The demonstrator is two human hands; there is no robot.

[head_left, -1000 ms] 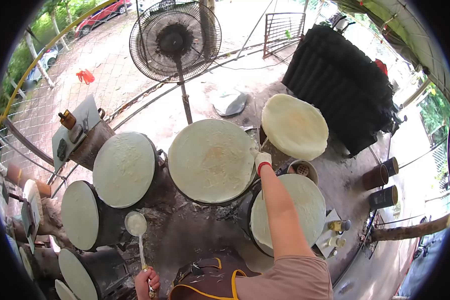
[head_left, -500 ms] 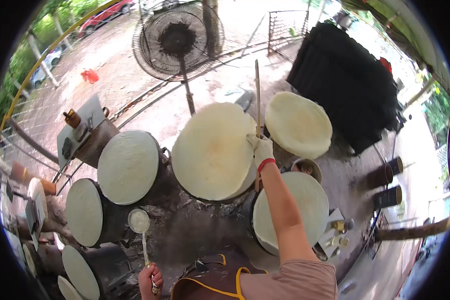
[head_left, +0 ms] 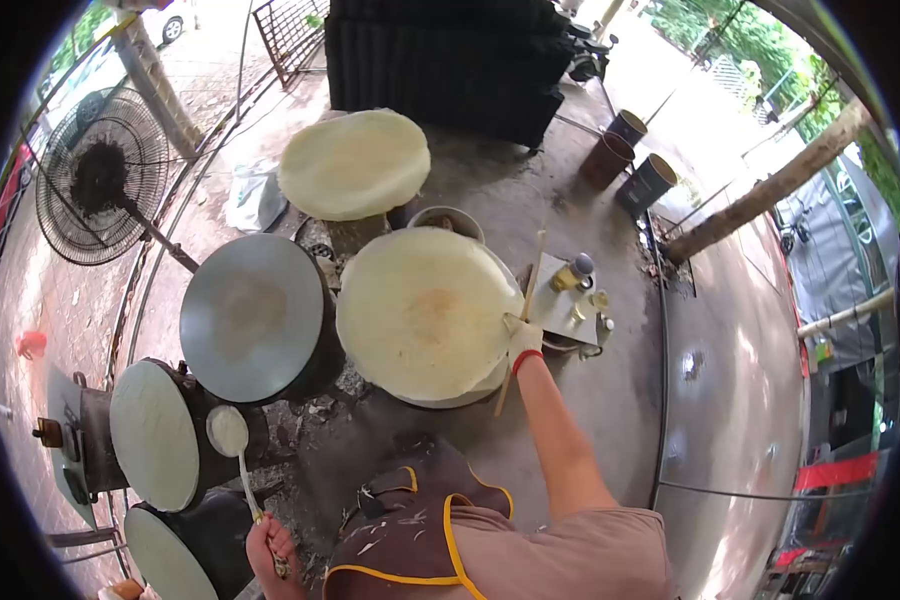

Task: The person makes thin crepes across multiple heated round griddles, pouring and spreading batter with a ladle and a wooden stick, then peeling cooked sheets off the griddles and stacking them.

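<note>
My gloved right hand (head_left: 523, 342) is closed around a long thin wooden stick (head_left: 535, 268), at the right edge of a large round flatbread (head_left: 425, 325). That flatbread, browned in its middle, spreads over the right-hand griddle, whose rim shows at the lower right. Whether my fingers also pinch its edge, I cannot tell. Low on the left, my left hand (head_left: 273, 550) grips the handle of a ladle (head_left: 229, 432) with pale batter in its bowl. Beyond the ladle stands a bare grey griddle (head_left: 252, 315) with a brownish patch.
Batter-covered griddles (head_left: 155, 435) line the left side. Ahead lies another flatbread (head_left: 355, 165), before a black stack (head_left: 440, 65). A pot (head_left: 448, 218) stands behind my flatbread. Jars (head_left: 575, 272) sit on a board to the right. A fan (head_left: 100, 180) stands at far left.
The view has turned right. My right hand has gone from the middle griddle to the right-hand one, with flatbread there now. The middle griddle is now bare. The ladle stays in my left hand.
</note>
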